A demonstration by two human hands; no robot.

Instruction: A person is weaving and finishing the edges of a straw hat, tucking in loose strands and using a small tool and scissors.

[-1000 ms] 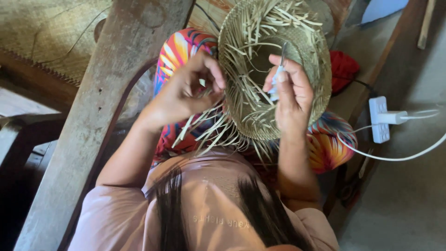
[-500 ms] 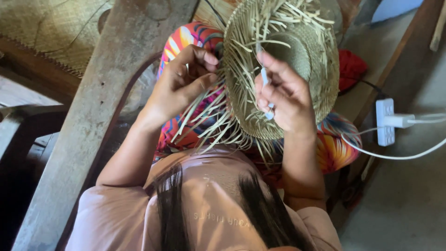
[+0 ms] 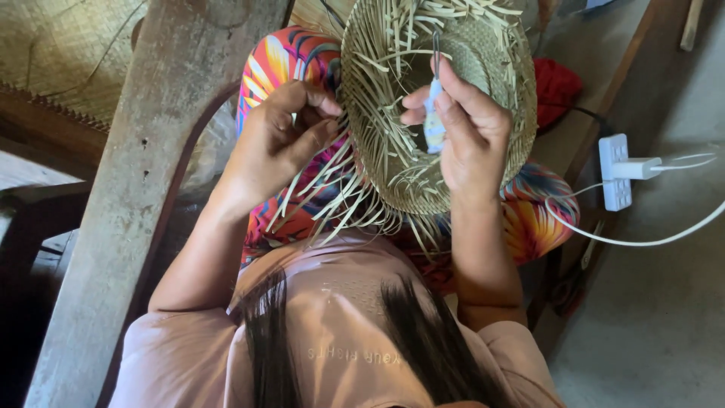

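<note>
Straw hat rests on the lap — light, springy, its loose strands brittle. Left hand pinches strands at the brim; right hand grips a small blue-handled tool — best held by the woven crown.

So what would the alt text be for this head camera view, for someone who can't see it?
Seen from above, a person weaves a straw hat on their lap; the right hand holds a small tool inside it, and the left hand pinches loose straws at its rim. A white charger sits to the right.
</note>
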